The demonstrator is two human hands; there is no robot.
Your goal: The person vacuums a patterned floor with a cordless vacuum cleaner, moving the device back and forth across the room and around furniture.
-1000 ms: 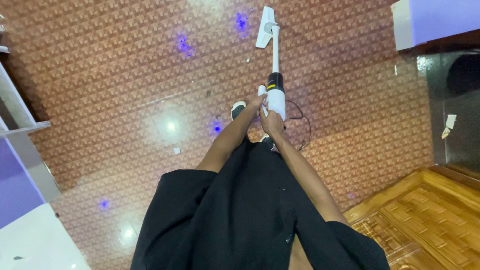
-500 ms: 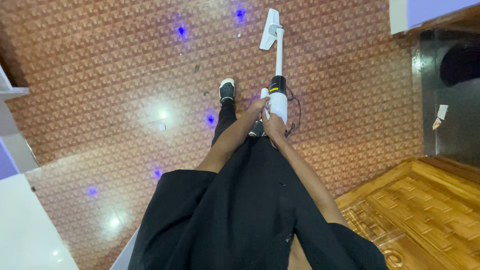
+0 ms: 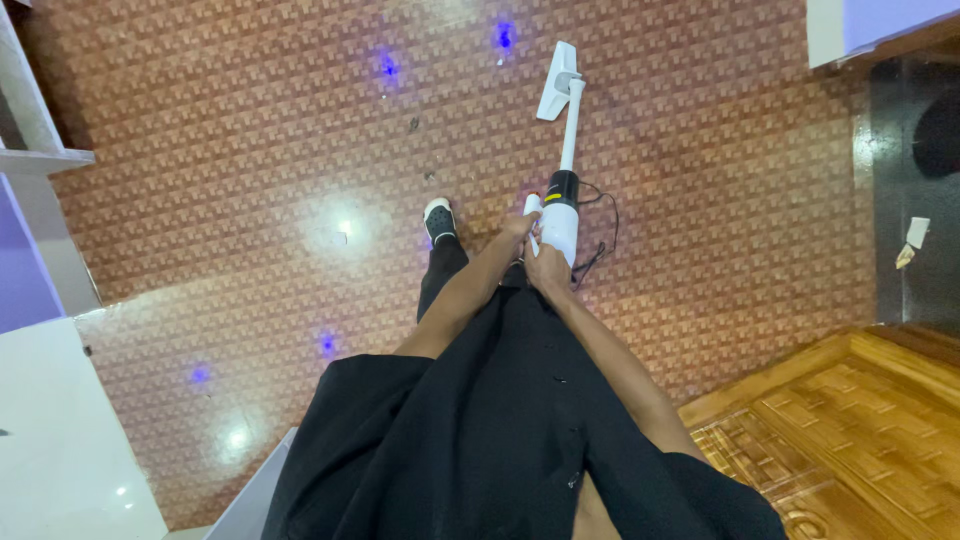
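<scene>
Stick vacuum (image 3: 560, 205) runs toward 12 o'clock from both hands; right hand (image 3: 548, 268) and left hand (image 3: 517, 230) grip its handle, floor head (image 3: 557, 82) farthest.

- The scene is lit evenly and fairly brightly from overhead; colours are warm and saturated.
- White glare spots are seen on the glossy patterned floor (image 3: 250, 150), the largest near the middle left, with smaller ones lower left.
- Several small blue-violet reflections are scattered over the same floor.
- Only soft, faint shadows are cast.
- Strong wide-angle distortion is seen at the edges, where the white furniture (image 3: 50, 430) is bent outward.
- Focus is held acceptably throughout; slight softness is noted in fine floor detail.
</scene>
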